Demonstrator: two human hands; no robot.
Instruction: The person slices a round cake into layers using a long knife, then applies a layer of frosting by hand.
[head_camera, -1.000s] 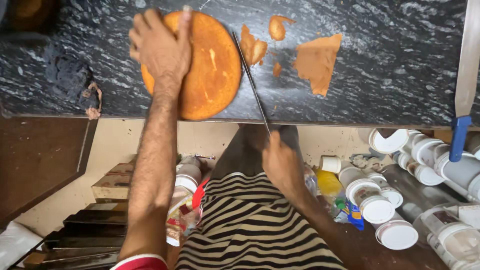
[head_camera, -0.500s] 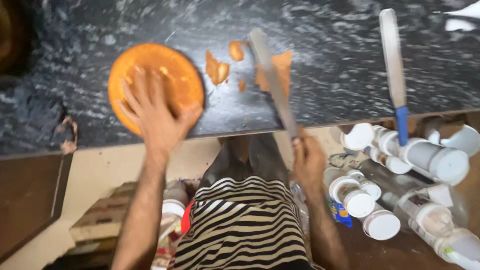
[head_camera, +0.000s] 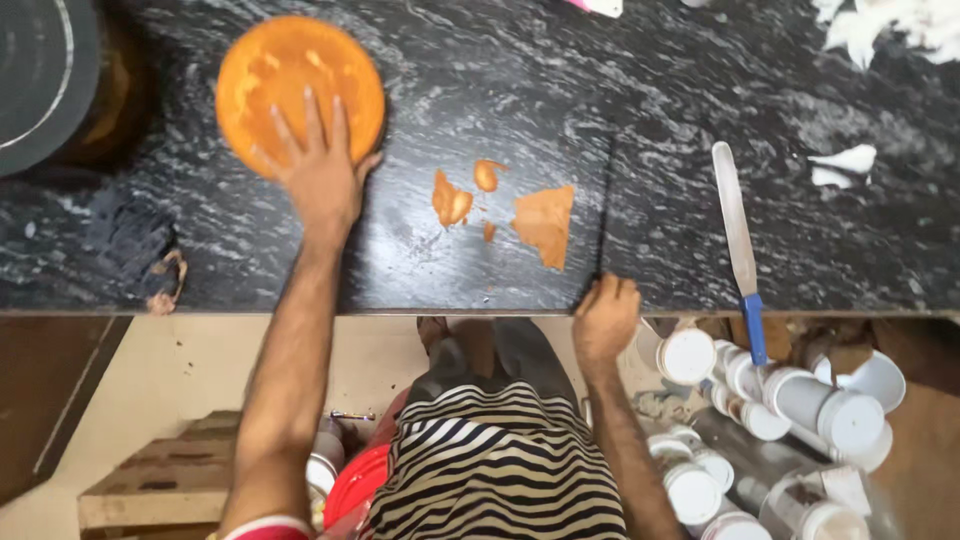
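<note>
Left hand: the left hand (head_camera: 318, 175) lies flat and open, fingers spread, palm down on the near edge of the cake (head_camera: 298, 92); it grips nothing, the pressure only steadies the round.
Cake: a round orange-brown sponge layer, lying flat on the counter (head_camera: 450, 270) at far left, well apart from the knife (head_camera: 603, 205).
Right hand: the right hand (head_camera: 604, 322) is closed in a fist round the knife's handle at the counter's front edge, so the blade runs straight away from the body.
Knife: long and thin, seen edge-on as a dark line; it lies low over or on the stone, which of the two cannot be told. Its tip points to the far side, just right of the scraps (head_camera: 545, 222).
Scraps: thin orange-brown trimmings, one larger flake and several small bits, scattered between cake and knife, lying flat on the stone.
Spatula: a palette spatula (head_camera: 737, 235) with a blue handle rests untouched to the right of the knife, handle overhanging the front edge within reach.
Counter: dark speckled stone, bearing all of the above.
Tubs: white lidded tubs (head_camera: 830, 410) lie crowded below the counter at right.
Crumbs: white bits (head_camera: 845, 162) lie at far right, apart from the work.
</note>
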